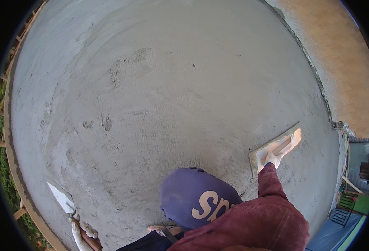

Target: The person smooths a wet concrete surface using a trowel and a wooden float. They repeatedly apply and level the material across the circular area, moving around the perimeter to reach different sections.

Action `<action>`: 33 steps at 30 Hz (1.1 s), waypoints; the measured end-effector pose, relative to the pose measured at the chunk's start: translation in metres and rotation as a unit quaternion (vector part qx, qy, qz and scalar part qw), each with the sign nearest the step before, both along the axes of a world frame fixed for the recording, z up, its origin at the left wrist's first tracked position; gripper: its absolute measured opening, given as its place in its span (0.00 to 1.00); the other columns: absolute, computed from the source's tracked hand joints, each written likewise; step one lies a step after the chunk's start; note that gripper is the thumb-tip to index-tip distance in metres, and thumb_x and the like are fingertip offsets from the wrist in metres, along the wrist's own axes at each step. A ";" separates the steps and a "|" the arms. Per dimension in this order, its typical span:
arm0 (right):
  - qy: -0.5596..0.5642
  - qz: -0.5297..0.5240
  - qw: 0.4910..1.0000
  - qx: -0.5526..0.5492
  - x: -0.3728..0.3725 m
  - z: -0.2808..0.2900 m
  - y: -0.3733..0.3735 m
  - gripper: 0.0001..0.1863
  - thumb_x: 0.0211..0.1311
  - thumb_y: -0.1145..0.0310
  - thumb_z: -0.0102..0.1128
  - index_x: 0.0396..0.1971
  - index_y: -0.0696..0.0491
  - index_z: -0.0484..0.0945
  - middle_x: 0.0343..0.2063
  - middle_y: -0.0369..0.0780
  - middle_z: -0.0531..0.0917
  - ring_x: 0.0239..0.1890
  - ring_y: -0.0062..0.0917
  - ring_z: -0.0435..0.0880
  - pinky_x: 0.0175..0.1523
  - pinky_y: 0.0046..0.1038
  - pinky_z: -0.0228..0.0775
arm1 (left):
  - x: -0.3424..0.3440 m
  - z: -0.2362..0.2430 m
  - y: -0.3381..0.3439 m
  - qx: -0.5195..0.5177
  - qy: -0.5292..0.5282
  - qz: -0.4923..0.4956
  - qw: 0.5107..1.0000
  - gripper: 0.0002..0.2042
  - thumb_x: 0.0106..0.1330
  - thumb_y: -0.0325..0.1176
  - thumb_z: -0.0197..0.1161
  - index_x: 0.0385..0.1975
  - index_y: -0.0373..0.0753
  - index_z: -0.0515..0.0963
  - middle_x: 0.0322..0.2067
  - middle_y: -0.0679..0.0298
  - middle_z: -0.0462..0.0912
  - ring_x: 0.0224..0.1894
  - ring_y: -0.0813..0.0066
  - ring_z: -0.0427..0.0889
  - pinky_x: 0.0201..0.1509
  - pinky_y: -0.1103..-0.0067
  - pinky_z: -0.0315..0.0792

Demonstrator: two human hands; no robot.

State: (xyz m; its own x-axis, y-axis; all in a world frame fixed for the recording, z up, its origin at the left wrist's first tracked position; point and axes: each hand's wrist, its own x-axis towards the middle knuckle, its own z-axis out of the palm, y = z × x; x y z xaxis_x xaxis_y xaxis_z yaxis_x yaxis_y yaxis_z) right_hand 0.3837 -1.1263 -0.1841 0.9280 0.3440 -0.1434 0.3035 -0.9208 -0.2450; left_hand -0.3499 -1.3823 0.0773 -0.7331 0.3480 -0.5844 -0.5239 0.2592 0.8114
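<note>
My right hand [274,158], in a white glove, is closed round the handle of a long rectangular plastering float [259,155]. The float lies at a slant against the wet grey cement [184,100], and its upper face is smeared pale. A maroon sleeve runs back from this hand to the lower edge. At the lower left my left hand [89,231], also gloved in white, grips a pointing trowel [62,198] by its brown handle. The trowel's pale blade points up and left, close over the cement; whether it touches, I cannot tell.
Rounded purple-blue cloth [197,198] with pale lettering fills the lower middle, beside a foot [163,229]. A curved board edge [14,167] borders the cement at left, with greenery beyond. At right lie a tan floor [335,58], a dark slatted frame [344,209] and blue sheeting [330,234].
</note>
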 end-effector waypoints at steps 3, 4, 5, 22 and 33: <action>-0.006 0.076 0.996 0.053 0.029 -0.009 0.049 0.54 0.50 0.55 0.69 0.78 0.54 0.55 0.63 0.56 0.77 0.65 0.46 0.79 0.69 0.36 0.68 | -0.001 0.003 0.004 -0.036 0.007 0.018 0.999 0.19 0.80 0.47 0.55 0.64 0.46 0.71 0.28 0.75 0.75 0.21 0.85 0.73 0.20 0.84 0.67; -0.017 0.115 0.990 0.075 0.034 -0.013 0.080 0.52 0.50 0.56 0.69 0.77 0.55 0.58 0.63 0.56 0.78 0.64 0.46 0.79 0.68 0.37 0.69 | -0.003 -0.001 0.000 -0.043 0.007 0.027 0.999 0.19 0.80 0.47 0.55 0.64 0.46 0.71 0.28 0.75 0.75 0.21 0.85 0.73 0.20 0.84 0.67; -0.054 0.165 0.982 0.078 0.038 -0.018 0.114 0.51 0.50 0.57 0.68 0.76 0.55 0.59 0.63 0.56 0.78 0.64 0.47 0.79 0.68 0.37 0.68 | -0.006 -0.005 -0.005 -0.050 0.008 0.038 0.998 0.19 0.80 0.47 0.55 0.64 0.46 0.70 0.27 0.75 0.74 0.21 0.85 0.73 0.20 0.84 0.67; 0.083 0.551 0.813 0.168 -0.343 -0.066 0.556 0.54 0.47 0.55 0.70 0.76 0.59 0.59 0.70 0.53 0.72 0.70 0.42 0.74 0.73 0.32 0.63 | 0.057 0.043 -0.033 0.002 0.089 0.228 0.970 0.20 0.80 0.46 0.53 0.64 0.44 0.69 0.29 0.70 0.76 0.18 0.80 0.72 0.19 0.80 0.70; 0.181 0.783 0.580 0.131 -0.723 -0.046 0.478 0.55 0.42 0.58 0.74 0.76 0.52 0.62 0.65 0.54 0.76 0.67 0.45 0.77 0.71 0.37 0.68 | 0.102 0.081 -0.045 0.019 0.178 0.305 0.935 0.23 0.81 0.44 0.51 0.69 0.41 0.59 0.29 0.69 0.72 0.15 0.80 0.71 0.14 0.81 0.68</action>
State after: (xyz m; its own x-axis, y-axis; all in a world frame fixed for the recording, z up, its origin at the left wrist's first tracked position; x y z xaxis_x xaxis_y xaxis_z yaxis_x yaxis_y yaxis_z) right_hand -0.3389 -0.6487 -0.2304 -0.6266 0.7791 0.0170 0.6032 0.4987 -0.6225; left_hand -0.2479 -1.4274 0.1579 -0.9479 -0.1835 -0.2603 -0.2590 -0.0318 0.9654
